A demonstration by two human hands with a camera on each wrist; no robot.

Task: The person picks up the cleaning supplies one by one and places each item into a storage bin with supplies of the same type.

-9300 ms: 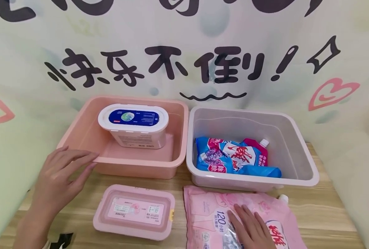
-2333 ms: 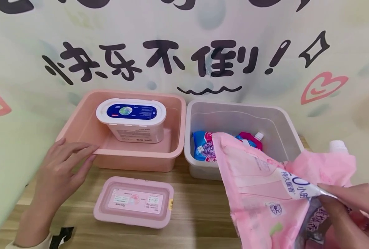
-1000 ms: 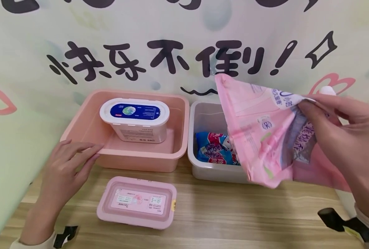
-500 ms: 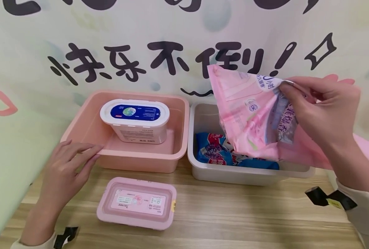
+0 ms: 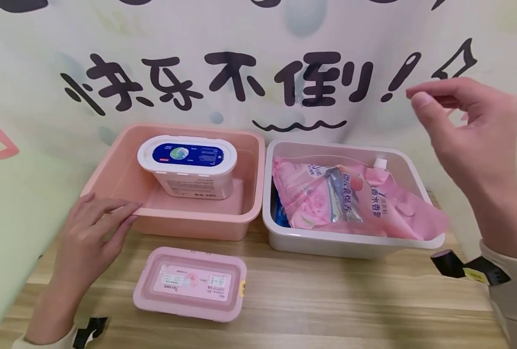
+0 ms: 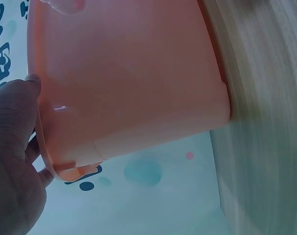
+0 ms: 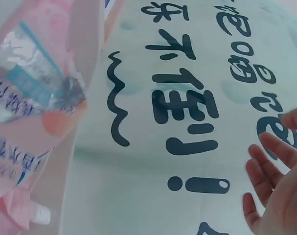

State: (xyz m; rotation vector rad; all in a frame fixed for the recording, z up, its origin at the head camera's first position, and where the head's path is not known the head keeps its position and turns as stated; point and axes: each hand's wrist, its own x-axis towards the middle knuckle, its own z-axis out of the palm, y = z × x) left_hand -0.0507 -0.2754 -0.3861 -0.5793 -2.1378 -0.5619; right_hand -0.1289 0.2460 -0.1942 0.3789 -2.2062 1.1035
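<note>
A pink laundry detergent pouch point(image 5: 312, 196) with a white cap lies in the light grey basin point(image 5: 319, 245), one end overhanging its right rim. It mostly covers a blue pouch point(image 5: 281, 213). Above and right of that basin, my right hand point(image 5: 476, 126) is raised, holding nothing; its fingers are loosely bent in the right wrist view. My left hand point(image 5: 92, 237) rests its fingertips on the front-left rim of the salmon-pink basin point(image 5: 188, 223). In the left wrist view, fingers touch the rim at two places. A white-lidded tub point(image 5: 188, 169) stands in this basin.
A flat pink lidded box point(image 5: 190, 283) sits on the wooden table point(image 5: 328, 305) in front of the salmon-pink basin. Both basins stand side by side against a printed cloth backdrop point(image 5: 241, 97) with black lettering. Cloth also rises at either side.
The pink pouch went from the table, lifted by my right hand, into the grey basin over the blue pouch. My right hand has let go and moved up right. My left hand stayed on the rim.
</note>
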